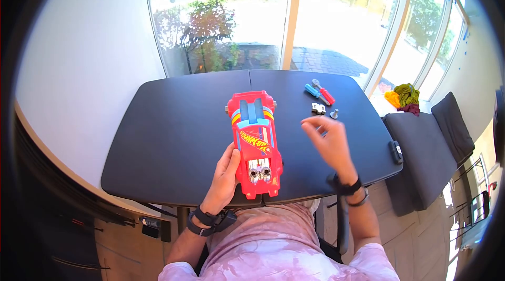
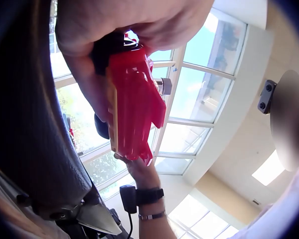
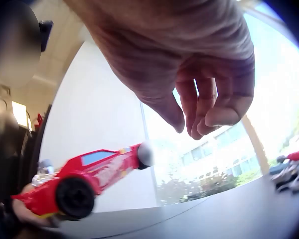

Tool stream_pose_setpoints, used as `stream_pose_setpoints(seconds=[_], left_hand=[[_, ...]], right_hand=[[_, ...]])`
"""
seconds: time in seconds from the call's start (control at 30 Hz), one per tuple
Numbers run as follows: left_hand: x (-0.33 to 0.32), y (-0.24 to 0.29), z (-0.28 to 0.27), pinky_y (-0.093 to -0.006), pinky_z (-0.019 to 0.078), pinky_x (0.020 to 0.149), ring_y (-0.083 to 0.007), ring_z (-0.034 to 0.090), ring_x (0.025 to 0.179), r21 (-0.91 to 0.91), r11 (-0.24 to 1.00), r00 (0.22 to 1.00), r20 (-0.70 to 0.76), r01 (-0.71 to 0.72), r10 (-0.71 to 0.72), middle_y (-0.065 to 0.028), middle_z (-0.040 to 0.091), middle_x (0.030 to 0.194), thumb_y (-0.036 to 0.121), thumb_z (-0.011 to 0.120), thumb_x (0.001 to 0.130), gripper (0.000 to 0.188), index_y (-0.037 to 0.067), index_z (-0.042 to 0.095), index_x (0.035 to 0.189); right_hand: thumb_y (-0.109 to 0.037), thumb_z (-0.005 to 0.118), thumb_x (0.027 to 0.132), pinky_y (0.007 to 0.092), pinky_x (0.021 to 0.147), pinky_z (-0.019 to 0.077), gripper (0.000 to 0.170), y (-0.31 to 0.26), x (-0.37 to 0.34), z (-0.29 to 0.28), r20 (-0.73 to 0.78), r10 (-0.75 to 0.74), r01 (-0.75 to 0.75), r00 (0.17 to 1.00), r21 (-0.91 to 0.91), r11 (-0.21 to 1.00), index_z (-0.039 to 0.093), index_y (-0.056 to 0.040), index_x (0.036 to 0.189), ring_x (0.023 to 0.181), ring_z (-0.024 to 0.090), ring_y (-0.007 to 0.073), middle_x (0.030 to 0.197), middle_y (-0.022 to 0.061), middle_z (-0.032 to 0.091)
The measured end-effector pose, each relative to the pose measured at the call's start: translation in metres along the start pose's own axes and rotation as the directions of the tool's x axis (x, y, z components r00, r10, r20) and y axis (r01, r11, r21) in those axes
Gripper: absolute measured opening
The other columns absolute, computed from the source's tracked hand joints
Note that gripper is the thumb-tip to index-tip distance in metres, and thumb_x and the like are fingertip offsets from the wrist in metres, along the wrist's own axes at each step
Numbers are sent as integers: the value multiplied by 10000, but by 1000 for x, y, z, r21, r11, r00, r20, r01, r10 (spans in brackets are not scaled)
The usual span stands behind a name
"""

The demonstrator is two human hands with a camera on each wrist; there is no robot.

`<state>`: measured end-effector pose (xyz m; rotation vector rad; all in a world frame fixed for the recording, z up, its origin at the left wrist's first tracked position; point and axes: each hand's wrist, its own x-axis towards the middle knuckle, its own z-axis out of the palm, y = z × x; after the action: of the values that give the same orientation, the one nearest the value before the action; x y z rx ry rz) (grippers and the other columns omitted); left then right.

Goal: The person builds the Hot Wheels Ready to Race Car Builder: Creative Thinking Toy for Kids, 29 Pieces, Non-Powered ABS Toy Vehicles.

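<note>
A red toy car with yellow lettering, a blue windshield and a chrome engine is held above the table by my left hand, which grips its rear left side. In the right wrist view the car's black wheel shows side-on. A metal hex-shaped piece juts from the car's side in the left wrist view. My right hand is raised to the right of the car, its fingers loosely bent with nothing between them. Beyond it on the table lie a small silvery-white block and a metal bolt.
Tools with a blue handle and a red handle lie at the back right of the black table. A dark case is at the right edge. Coloured cloths sit on a grey bench beside the table; windows stand behind.
</note>
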<state>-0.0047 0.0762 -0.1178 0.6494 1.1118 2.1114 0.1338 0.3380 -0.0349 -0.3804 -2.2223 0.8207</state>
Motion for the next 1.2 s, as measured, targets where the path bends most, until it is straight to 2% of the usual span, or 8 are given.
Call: stream_pose_setpoints(seconds=[0.07,0.2,0.27,0.37,0.77,0.87,0.97,1.2], left_hand=[[1,-3,0,-350,597,1107,-133,684,1335,11,1000,1000,-6,-15,15,-93,672,1476,425,494,1232,569,22,456,1632],[3,-5,-1,-356,589,1117,-134,690,1323,35,999,999,-44,-10,11,-94,686,1453,423,495,1232,546,16,494,1596],[2,-4,-1,-315,619,1037,-97,703,1258,35,999,998,-59,2,0,-70,690,1421,418,511,1230,557,16,490,1617],[4,-5,0,-292,634,993,-74,714,1211,34,999,997,-80,0,3,-55,695,1398,416,519,1229,567,14,487,1628],[1,-1,1,-294,620,1018,-76,701,1233,18,1000,997,-69,20,-19,-55,686,1425,415,529,1226,589,13,468,1651],[1,0,3,-303,616,1033,-77,688,1264,-3,1000,998,-62,20,-21,-60,676,1448,411,530,1226,599,13,451,1666],[2,-1,3,-309,620,1037,-88,680,1296,0,1000,998,-57,3,-3,-70,670,1465,406,529,1227,607,9,435,1676],[-1,4,6,-334,597,1100,-119,681,1334,27,999,998,-59,22,-20,-89,672,1492,433,508,1225,597,18,447,1649]], right_hand=[[-203,817,989,377,728,608,142,20,28,-24,-20,1,-6,1000,-217,976,864,-82,1049,756,779,261,867,138,812],[-202,819,949,463,793,634,128,100,67,-42,6,35,-26,999,-551,834,879,-123,1030,863,809,356,929,158,826],[-206,820,935,495,829,643,131,126,78,-42,39,94,-47,995,-650,759,887,-148,1030,908,811,386,950,162,827],[-194,820,931,496,853,652,108,145,84,-32,53,91,-26,994,-713,701,891,-161,1006,912,813,390,955,164,826],[-202,841,910,507,842,643,95,168,96,-5,64,70,-3,996,-714,700,884,-169,988,906,806,385,920,158,814],[-204,839,918,489,766,622,104,156,95,-8,9,-24,24,1000,-683,730,878,-152,998,815,794,366,825,144,786],[-197,809,941,461,726,606,105,82,91,-15,-27,-21,2,999,-553,833,856,-117,990,802,786,343,844,140,785],[-191,799,950,433,671,576,127,-56,55,-5,172,-258,293,951,-229,928,834,-92,1020,706,732,286,784,89,724]])
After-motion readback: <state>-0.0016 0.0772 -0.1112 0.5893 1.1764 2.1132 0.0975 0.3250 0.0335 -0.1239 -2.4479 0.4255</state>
